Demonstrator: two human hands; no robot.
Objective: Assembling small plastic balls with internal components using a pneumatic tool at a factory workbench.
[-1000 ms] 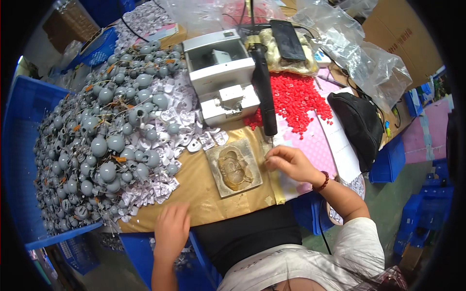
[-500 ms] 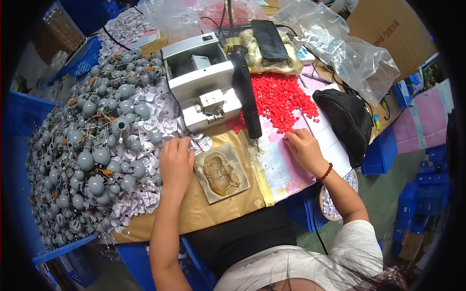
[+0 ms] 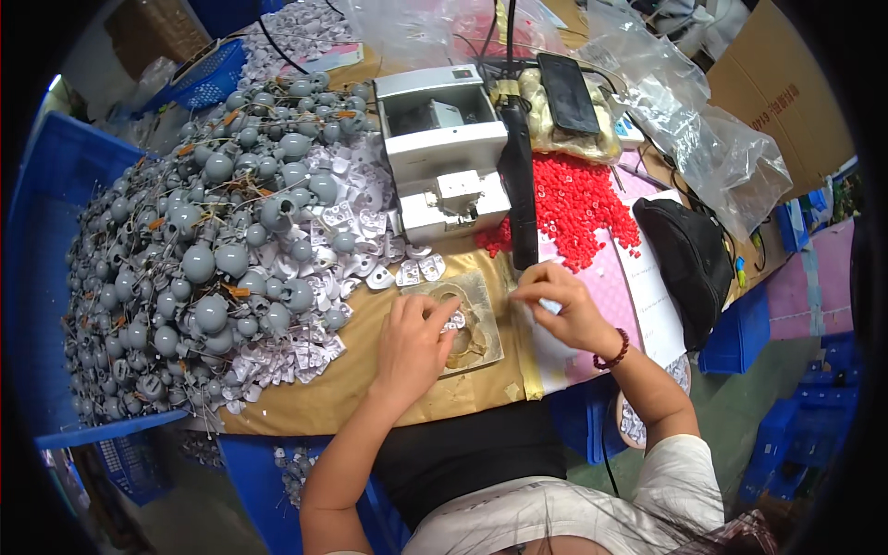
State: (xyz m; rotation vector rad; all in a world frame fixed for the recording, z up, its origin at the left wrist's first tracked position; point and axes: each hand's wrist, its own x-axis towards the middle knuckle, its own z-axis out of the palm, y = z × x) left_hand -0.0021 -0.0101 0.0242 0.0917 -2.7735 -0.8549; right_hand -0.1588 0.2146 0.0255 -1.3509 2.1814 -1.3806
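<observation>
My left hand (image 3: 412, 347) is over the square fixture block (image 3: 488, 350), thumb and fingers closed on a small white plastic part (image 3: 454, 322) with holes. That part is at the block's brownish, rounded hollow; whether it rests on the bottom I cannot tell. To the right of the block, my right hand (image 3: 566, 310) is raised with thumb and fingertips pinched together. What those fingertips hold, if anything, is too small to make out. Behind my right hand lies a heap of small red plastic pieces (image 3: 575, 208). More white plastic parts (image 3: 379, 276) lie behind and left of the block.
Grey bulb-shaped parts with wires (image 3: 199, 264) pile up on the left. Behind the block stands a white and grey machine (image 3: 449, 153), beside a black upright tool (image 3: 520, 203). A phone (image 3: 567, 92), black pouch (image 3: 684, 264) and clear plastic bags (image 3: 721, 148) are at the right back.
My left hand has moved from the white parts to the block, bringing a white part. The right hand has left the red pieces and come left toward the block. The view has shifted.
</observation>
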